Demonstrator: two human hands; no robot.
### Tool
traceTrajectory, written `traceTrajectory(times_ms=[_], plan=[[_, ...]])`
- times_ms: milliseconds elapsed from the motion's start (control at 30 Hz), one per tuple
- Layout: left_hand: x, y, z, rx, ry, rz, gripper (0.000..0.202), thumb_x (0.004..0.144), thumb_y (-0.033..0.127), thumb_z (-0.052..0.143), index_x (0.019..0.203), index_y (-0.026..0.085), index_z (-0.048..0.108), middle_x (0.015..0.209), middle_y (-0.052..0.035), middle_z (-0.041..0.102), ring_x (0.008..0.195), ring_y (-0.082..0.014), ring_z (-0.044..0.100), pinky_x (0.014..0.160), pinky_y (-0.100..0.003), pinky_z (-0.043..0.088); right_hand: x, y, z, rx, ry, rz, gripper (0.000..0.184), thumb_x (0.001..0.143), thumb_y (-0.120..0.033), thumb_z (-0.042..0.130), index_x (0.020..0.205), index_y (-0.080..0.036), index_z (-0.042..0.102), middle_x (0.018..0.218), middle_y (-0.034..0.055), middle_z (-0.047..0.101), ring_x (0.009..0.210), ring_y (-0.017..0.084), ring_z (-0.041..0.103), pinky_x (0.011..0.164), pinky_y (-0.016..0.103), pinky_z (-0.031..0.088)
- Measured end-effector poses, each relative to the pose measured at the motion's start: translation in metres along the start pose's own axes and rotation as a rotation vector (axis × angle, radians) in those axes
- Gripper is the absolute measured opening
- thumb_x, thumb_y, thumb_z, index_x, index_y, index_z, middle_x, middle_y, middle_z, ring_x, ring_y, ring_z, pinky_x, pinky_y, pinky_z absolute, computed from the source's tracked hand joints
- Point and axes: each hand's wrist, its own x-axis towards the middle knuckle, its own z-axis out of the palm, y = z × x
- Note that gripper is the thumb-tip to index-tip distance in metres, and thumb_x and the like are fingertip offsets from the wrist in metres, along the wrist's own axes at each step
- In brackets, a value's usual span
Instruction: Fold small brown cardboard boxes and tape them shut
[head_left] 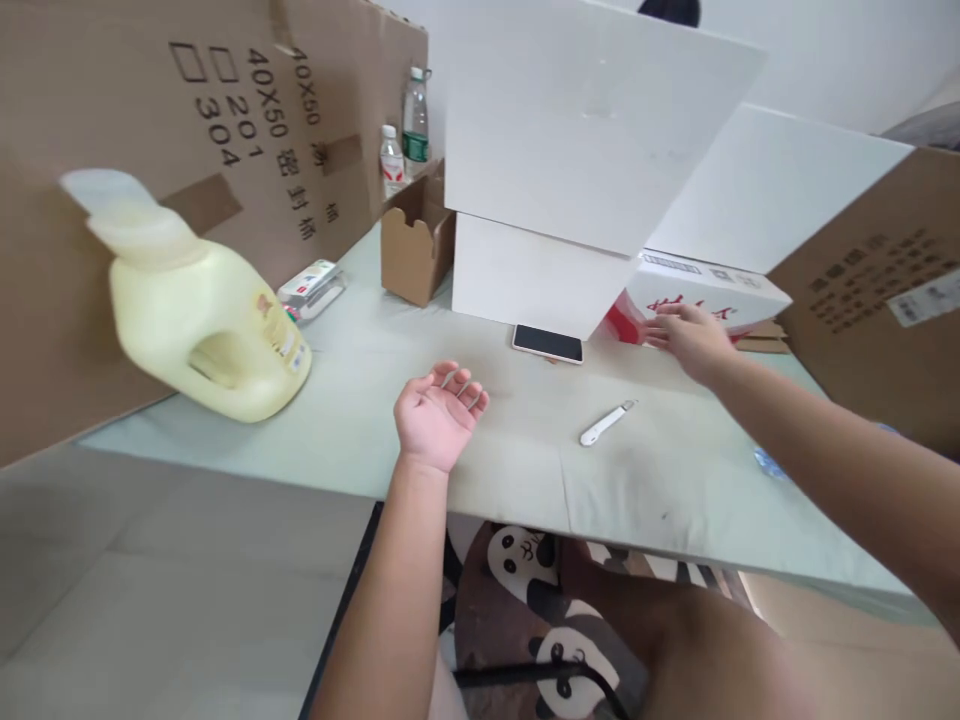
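My left hand (438,410) hovers over the front of the table with its palm turned up. Its fingers are loosely curled and apart, with nothing in them. On the right, my right hand (694,340) reaches to a white box with red lettering (697,285). Those fingers are stretched out before the box's left end and a red patch there; whether they touch it I cannot tell. Between the hands lie a white utility knife (607,423) and, farther back, a phone (548,343) with a dark screen, close to a white panel (540,270).
A pale yellow jug (202,310) stands at the left by a large cardboard box (247,110). Behind are a small open carton (416,245) and two bottles (415,120). Another cardboard box (885,290) borders the right. The cloth-covered table's front edge (510,515) runs above my lap.
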Motion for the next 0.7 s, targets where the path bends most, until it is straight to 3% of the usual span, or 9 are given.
traceTrajectory(times_ms=[167,233,300,367,433,533,633,700], plan=[[-0.003,0.014,-0.002,-0.133,0.040,0.008,0.014,0.074,0.028,0.054,0.077,0.018,0.064,0.070,-0.0011,0.065,0.061,-0.0141,0.063,0.067,-0.031,0.055,-0.025,-0.023,0.145,-0.132,-0.377,-0.190,0.023,0.076,-0.007,0.066,0.096,-0.019,0.065,0.086,0.0038,0.070,0.079,0.019,0.070,0.081,0.040,0.060],[-0.005,0.020,-0.003,-0.174,0.052,0.007,0.015,0.075,0.027,0.052,0.076,0.018,0.064,0.068,-0.0012,0.064,0.060,-0.0142,0.063,0.066,-0.032,0.054,-0.033,-0.041,0.201,-0.189,-0.497,-0.312,0.027,0.076,-0.009,0.067,0.101,-0.020,0.067,0.099,0.0047,0.071,0.087,0.020,0.070,0.092,0.044,0.057],[-0.007,0.026,-0.005,-0.201,0.063,0.017,0.017,0.076,0.027,0.050,0.076,0.018,0.064,0.067,-0.0011,0.063,0.059,-0.0141,0.063,0.066,-0.032,0.054,-0.036,-0.061,0.251,-0.345,-0.552,-0.560,0.030,0.078,-0.010,0.064,0.107,-0.019,0.066,0.121,0.0085,0.066,0.099,0.022,0.069,0.102,0.046,0.052],[-0.009,0.033,-0.009,-0.219,0.068,0.030,0.017,0.076,0.026,0.050,0.076,0.018,0.064,0.066,-0.0010,0.062,0.059,-0.0142,0.063,0.065,-0.031,0.053,-0.034,-0.080,0.291,-0.453,-0.522,-0.723,0.033,0.078,-0.009,0.062,0.110,-0.015,0.065,0.144,0.0130,0.052,0.121,0.025,0.062,0.113,0.044,0.042],[-0.011,0.039,-0.013,-0.229,0.066,0.041,0.016,0.076,0.026,0.050,0.076,0.018,0.064,0.066,-0.0010,0.062,0.059,-0.0141,0.062,0.066,-0.032,0.053,-0.028,-0.094,0.318,-0.501,-0.497,-0.749,0.033,0.079,-0.009,0.058,0.112,-0.009,0.064,0.153,0.0155,0.038,0.137,0.029,0.049,0.119,0.043,0.032],[-0.015,0.047,-0.017,-0.216,0.062,0.051,0.013,0.074,0.026,0.053,0.075,0.017,0.063,0.066,-0.0016,0.061,0.059,-0.0140,0.061,0.067,-0.032,0.053,-0.018,-0.105,0.339,-0.529,-0.500,-0.688,0.028,0.079,-0.010,0.054,0.105,-0.005,0.064,0.142,0.0159,0.048,0.135,0.031,0.050,0.117,0.047,0.033],[-0.019,0.052,-0.017,-0.190,0.079,0.073,0.013,0.073,0.026,0.053,0.076,0.017,0.062,0.066,-0.0017,0.060,0.059,-0.0139,0.060,0.066,-0.031,0.052,-0.021,-0.104,0.338,-0.507,-0.467,-0.690,0.017,0.076,-0.010,0.057,0.092,-0.011,0.066,0.117,0.0118,0.064,0.117,0.028,0.061,0.111,0.050,0.042],[-0.020,0.053,-0.016,-0.168,0.124,0.103,0.013,0.073,0.027,0.052,0.075,0.017,0.062,0.066,-0.0010,0.059,0.058,-0.0132,0.059,0.065,-0.030,0.051,-0.032,-0.100,0.325,-0.458,-0.428,-0.743,0.011,0.078,-0.011,0.057,0.084,-0.015,0.065,0.106,0.0096,0.067,0.108,0.025,0.063,0.106,0.047,0.045]])
